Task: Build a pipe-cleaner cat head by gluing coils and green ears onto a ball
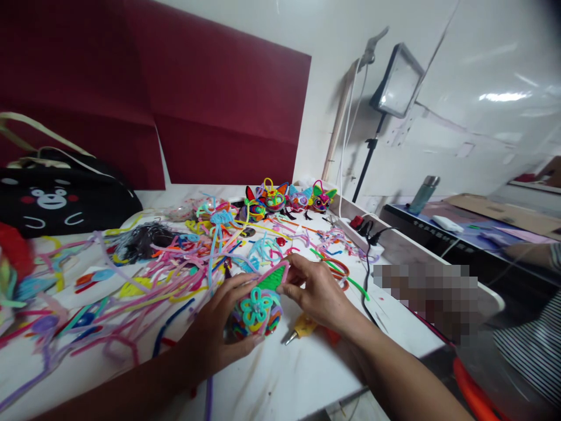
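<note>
In the head view a round, many-coloured pipe-cleaner ornament (274, 316) with a turquoise flower (256, 307) on its front sits in my left hand (223, 321), whose fingers wrap its side from above and below. My right hand (311, 286) pinches the edge of a green ear with a pink rim (276, 278) at the top of the ornament. Whether the ear is fixed there, I cannot tell. Just below my right hand lies a yellow glue gun (303, 327), its metal nozzle pointing left.
Loose pipe cleaners (127, 316) cover the table's left side. Several finished animal-head ornaments (276, 199) stand at the back. A power strip (366, 231) with a black cable lies along the right divider (421, 263). A black bag (65, 199) stands at left; another person's striped sleeve (532, 345) shows at right.
</note>
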A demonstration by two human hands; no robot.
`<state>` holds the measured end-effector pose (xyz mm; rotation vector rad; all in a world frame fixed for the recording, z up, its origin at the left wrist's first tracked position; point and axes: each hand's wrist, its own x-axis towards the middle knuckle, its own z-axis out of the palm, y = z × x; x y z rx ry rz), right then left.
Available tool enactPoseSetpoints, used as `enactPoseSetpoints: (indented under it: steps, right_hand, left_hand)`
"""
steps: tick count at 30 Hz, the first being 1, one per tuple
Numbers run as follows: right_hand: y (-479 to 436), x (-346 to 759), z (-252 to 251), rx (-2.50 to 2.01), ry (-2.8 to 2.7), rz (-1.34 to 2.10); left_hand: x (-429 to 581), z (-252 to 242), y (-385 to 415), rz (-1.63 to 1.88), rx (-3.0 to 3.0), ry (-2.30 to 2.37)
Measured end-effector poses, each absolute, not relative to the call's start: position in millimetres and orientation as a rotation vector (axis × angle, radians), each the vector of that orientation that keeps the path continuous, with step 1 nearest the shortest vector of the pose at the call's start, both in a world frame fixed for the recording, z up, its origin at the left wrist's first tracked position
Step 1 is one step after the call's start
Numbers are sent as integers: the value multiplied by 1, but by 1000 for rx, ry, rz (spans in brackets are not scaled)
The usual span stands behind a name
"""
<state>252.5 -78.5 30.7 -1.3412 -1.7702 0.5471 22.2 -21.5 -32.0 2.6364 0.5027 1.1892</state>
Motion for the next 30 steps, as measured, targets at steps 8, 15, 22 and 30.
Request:
enactPoseSetpoints:
  steps: [8, 15, 22, 30]
  right_hand:
    - [-78, 253, 31, -1344, -1796, 490]
    - [-78, 253, 30, -1334, -1797, 473]
    - [-78, 252, 31, -1355, -1802, 442]
    - [-78, 253, 31, -1346, -1801, 462]
  left_hand:
    - [23, -30, -22, 1194, 2672, 502]
    - [22, -31, -22, 1201, 2649, 518]
    - [21, -32, -22, 1188, 2683, 515]
    - [21, -33, -21, 1188, 2669, 514]
